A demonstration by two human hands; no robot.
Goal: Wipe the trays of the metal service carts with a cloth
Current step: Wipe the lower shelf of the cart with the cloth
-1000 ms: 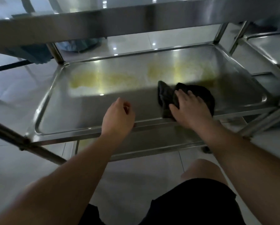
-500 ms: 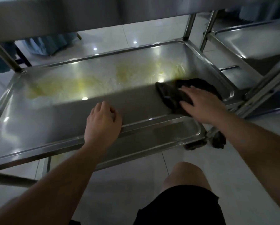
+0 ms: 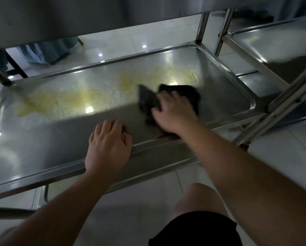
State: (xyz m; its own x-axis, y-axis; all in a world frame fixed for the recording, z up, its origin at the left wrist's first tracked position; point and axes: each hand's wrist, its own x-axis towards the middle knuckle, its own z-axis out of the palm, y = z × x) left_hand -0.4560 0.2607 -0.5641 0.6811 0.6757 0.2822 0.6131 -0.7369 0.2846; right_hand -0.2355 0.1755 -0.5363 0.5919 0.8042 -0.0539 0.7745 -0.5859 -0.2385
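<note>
Directly under right hand (image 3: pixel 173 112): cloth (image 3: pixel 184 93)

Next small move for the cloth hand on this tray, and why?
Probably push the cloth away and leftward into the yellow residue. The right hand presses it flat near the tray's right end, while the smears along the far half look unwiped. The left hand rests on the near rim, bracing.

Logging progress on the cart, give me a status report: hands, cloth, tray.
Right hand presses dark cloth flat on tray. Left hand rests on near rim. Yellow residue unwiped.
</note>
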